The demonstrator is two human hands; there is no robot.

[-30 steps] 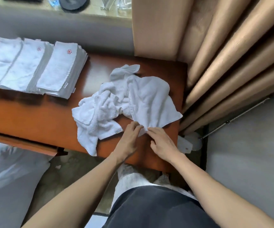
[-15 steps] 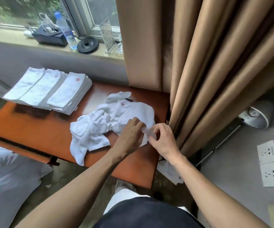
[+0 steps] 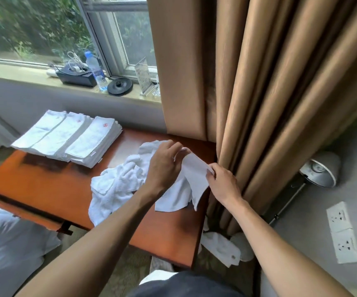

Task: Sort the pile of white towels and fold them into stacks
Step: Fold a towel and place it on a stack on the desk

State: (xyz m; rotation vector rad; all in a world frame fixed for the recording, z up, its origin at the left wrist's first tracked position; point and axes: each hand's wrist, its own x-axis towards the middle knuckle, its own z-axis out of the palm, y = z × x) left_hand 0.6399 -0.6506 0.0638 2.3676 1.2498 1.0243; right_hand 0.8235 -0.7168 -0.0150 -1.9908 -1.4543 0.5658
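Head view: I hold one towel just above the pile at the table's right. Left hand and right hand each pinch its top edge, stretching it for folding.

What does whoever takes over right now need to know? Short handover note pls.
Left hand: pinches one upper corner of the held towel.
Right hand: pinches the other upper corner. The towel is stretched between the hands above the right end of the table, lower part hanging down.
Things: crumpled pile mid-table; three folded stacks side by side at the far left.
Done: three stacks built.
Left: fold the held towel, add it to a stack, then work through the pile.
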